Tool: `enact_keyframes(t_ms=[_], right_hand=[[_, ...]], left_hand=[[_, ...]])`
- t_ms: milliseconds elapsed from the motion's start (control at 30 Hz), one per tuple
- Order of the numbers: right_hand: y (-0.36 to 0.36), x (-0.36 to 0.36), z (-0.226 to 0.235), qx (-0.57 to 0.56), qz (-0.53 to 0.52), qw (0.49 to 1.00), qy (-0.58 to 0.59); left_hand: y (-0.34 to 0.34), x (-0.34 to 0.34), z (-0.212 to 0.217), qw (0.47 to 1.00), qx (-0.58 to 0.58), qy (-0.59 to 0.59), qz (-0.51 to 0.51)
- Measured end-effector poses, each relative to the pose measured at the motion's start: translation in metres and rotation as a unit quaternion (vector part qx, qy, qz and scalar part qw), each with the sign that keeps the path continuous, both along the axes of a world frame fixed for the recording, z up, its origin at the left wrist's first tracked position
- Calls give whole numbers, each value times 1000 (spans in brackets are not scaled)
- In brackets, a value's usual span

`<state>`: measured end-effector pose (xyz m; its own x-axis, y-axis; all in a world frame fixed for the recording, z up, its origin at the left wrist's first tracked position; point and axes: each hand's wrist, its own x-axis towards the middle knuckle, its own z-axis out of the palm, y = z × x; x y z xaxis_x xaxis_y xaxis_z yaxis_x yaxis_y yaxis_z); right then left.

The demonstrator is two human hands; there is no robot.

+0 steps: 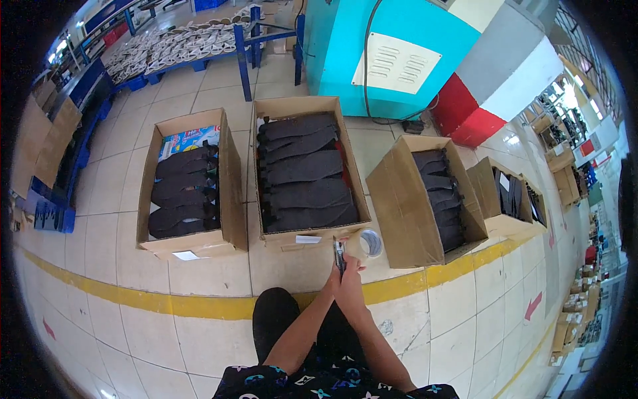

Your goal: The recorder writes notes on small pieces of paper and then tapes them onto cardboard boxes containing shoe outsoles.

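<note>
My two hands are close together in front of the middle carton. My left hand is closed round a utility knife, which points away from me toward the carton. Against it is my right hand, its fingers bent at the edge of a roll of clear tape and appearing to grip it. The hands partly cover each other, so the exact finger placement is hard to make out. Just beyond them stands the open middle carton, filled with dark, flat, sole-shaped pieces in an overlapping row.
An open carton of similar dark pieces stands left; a tilted carton and smaller cartons stand right. Behind are a turquoise machine, a red-and-white pillar and a blue metal frame. A yellow line crosses the tiled floor.
</note>
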<state>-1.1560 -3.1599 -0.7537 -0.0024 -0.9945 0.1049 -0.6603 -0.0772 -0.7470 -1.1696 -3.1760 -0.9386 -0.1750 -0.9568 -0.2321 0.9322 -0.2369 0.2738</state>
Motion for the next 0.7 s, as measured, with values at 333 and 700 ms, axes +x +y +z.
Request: enact_keyframes(t_ms=[333, 700], right_hand=[[2, 6, -46, -46, -20, 981, 187], [4, 22, 34, 32, -49, 996, -70]], left_hand=[[13, 7, 103, 990, 103, -44, 81], [-11, 14, 35, 994, -24, 85, 65]])
